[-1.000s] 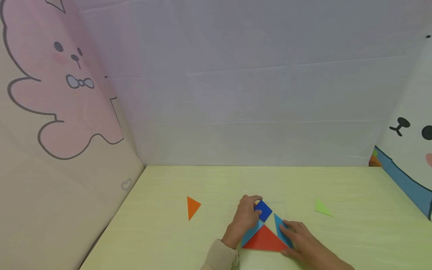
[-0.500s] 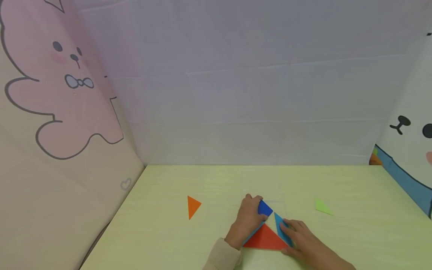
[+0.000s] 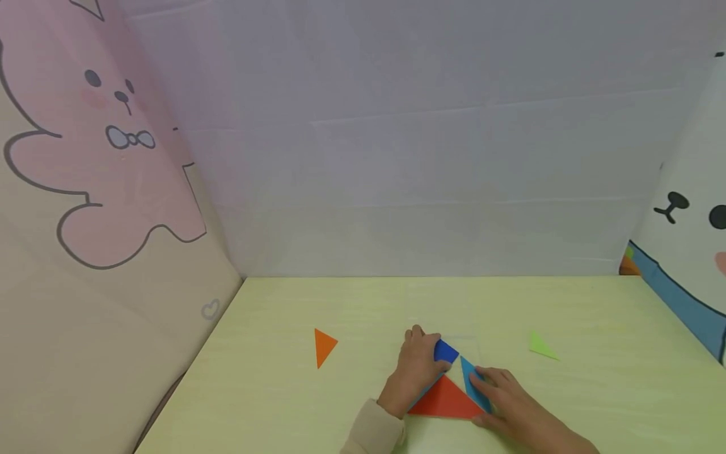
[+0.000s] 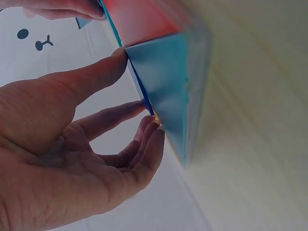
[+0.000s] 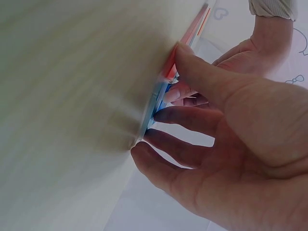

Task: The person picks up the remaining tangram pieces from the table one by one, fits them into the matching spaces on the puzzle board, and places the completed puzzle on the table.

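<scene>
Toward the left edge of the bench (image 3: 272, 302), the orange triangle (image 3: 325, 347) lies apart, unchanged. Midway across, nearer the front, the left hand (image 3: 416, 366) has slid slightly rightward; its thumb and forefinger are bent around the blue square (image 3: 445, 352), gripping it, while a yellow sliver (image 4: 156, 117) by its fingertips is now hidden from the head view. Beneath that hand, a light blue triangle (image 4: 163, 77) sits along the left side of the red triangle (image 3: 442, 400). The square's right corner has come nearer the tip of the blue triangle (image 3: 469, 374), so the group seems tighter, though an opening remains between those two and the red one. The right hand (image 3: 507, 394) has hardly moved: bent fingers hold the blue triangle's outer side, thumb at the red one's corner. Toward the right edge, the green triangle (image 3: 541, 348) lies untouched.
</scene>
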`<state>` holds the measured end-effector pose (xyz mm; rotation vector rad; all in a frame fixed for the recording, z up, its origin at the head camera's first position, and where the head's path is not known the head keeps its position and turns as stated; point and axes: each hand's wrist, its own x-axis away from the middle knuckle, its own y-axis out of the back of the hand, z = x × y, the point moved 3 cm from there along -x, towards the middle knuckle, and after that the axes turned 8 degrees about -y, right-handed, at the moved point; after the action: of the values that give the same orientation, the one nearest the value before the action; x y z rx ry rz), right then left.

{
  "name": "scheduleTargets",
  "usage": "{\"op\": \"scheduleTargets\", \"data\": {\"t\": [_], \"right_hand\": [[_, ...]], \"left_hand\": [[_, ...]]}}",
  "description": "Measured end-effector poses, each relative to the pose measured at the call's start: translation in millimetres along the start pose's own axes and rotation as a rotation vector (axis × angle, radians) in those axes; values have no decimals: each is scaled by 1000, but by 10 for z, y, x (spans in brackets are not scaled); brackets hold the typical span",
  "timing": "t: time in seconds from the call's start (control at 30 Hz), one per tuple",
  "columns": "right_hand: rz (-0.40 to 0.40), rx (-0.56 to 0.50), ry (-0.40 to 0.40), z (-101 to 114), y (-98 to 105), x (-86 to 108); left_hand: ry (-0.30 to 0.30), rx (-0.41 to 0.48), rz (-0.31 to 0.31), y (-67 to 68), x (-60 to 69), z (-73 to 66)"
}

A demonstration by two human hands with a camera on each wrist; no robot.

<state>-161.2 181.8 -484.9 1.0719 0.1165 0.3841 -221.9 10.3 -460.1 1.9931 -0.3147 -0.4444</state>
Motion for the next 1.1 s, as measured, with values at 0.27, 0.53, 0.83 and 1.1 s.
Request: {"op": "scheduleTargets", "data": {"t": [0.27,0.53,0.83,1.1], "right_hand": [[-7,4,1,5,12,-12],[11,-3,-22,17,9,-21],[17,-7,-31,25,14,-21],[18,-18,-58,41,18,-17]], "left_hand": [[-28,-55,18,3,2,-7],[-36,-35,17,6,15,-6],[-28,-55,35,2,8,-15],[-40,-245,65,-31,-3,-31]]}}
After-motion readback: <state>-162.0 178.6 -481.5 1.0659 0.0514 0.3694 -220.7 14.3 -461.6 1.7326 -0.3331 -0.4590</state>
